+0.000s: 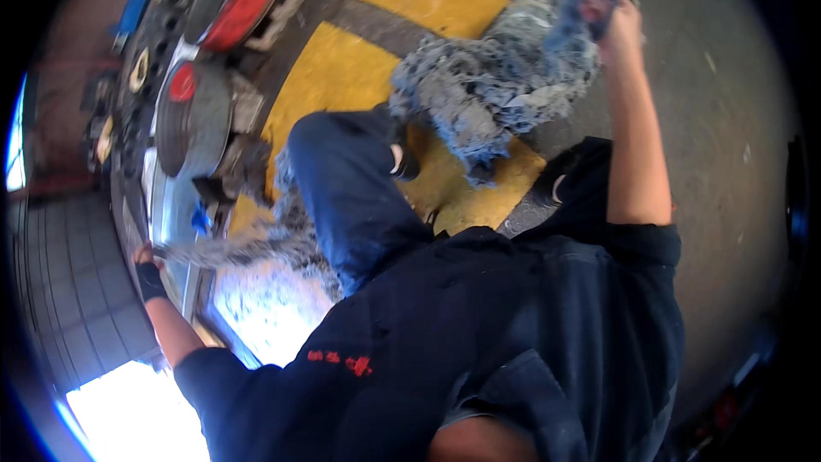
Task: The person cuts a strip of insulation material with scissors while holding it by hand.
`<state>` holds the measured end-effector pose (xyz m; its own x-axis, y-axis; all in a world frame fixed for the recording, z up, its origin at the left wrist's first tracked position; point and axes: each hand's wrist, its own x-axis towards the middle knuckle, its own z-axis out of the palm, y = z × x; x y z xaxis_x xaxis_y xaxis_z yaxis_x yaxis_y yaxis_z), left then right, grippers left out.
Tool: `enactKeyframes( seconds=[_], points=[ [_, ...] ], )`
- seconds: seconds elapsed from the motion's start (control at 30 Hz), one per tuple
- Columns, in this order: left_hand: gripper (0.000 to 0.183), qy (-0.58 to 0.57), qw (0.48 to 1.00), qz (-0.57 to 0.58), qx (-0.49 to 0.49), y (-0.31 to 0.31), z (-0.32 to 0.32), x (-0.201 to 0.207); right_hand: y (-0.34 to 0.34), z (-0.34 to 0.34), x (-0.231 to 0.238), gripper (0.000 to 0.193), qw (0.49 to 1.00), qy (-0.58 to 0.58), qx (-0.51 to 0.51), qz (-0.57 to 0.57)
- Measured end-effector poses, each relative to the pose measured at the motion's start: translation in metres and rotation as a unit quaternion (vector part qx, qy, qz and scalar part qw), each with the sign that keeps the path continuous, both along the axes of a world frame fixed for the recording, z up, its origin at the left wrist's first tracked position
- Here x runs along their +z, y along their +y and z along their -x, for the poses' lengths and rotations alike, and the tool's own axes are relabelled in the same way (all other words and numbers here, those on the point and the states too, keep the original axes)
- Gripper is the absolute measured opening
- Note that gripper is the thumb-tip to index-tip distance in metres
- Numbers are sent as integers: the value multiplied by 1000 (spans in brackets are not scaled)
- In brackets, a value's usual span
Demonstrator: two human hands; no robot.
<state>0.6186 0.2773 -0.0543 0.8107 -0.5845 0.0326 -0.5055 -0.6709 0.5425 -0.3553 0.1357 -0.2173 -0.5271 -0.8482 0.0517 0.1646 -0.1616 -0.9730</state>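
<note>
A large tangled mass of grey-blue fibre [496,90], like lint or textile waste, lies in front of my legs and stretches up to the right. My right hand [614,26], arm reaching far ahead, is closed on its upper end. Bluish material covers part of those fingers. Out at the far left, my left hand [149,270], with a dark wrap around the palm and wrist, is closed at the end of a stretched grey fibre strand [239,250]. Motion blurs that strand, and the left fingertips are small and unclear. The strand runs back to fibre beside my left knee.
Left of my legs stand a grey drum with a red spot [195,115] and a red-and-black round part [244,4]. Yellow painted panels [333,77] mark the dark floor [701,120]. Bright light glares at the lower left, near a grey panelled wall [77,274].
</note>
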Motion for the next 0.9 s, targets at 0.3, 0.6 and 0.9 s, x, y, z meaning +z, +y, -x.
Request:
enactKeyframes(
  seconds=[0.3,0.6,0.9],
  points=[
    [38,158,876,8,-455,-178,449,-94,21,-87,-2,24,992,58,111,-5],
    [39,448,587,-300,-604,-173,698,-128,88,-139,-2,38,920,267,273,88],
    [71,252,574,-372,-684,-195,775,-192,95,-128,13,33,927,151,311,144]
  ],
)
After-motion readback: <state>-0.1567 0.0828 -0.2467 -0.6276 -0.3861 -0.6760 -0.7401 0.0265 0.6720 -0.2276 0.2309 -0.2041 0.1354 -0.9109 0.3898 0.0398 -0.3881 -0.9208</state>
